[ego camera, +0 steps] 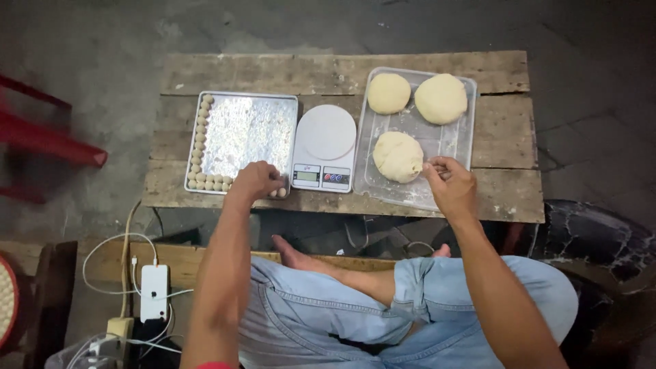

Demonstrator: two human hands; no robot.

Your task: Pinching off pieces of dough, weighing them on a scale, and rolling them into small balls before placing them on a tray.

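Observation:
My left hand [256,180] rests at the near edge of a metal tray [249,126], fingers curled over small dough balls [200,140] lined along the tray's left and near sides. My right hand [449,183] hovers beside the nearest dough lump [398,156], fingers pinched together, perhaps on a small bit of dough. That lump lies in a clear plastic tray [451,143] with two more dough lumps [389,93] [441,98] at its far end. A white kitchen scale [324,147] stands between the two trays.
Everything sits on a low wooden board table [342,68] over a concrete floor. My crossed legs in jeans [328,314] are below it. A white phone on a cable [154,290] lies at left, red furniture [48,137] beyond it, a dark object [601,239] at right.

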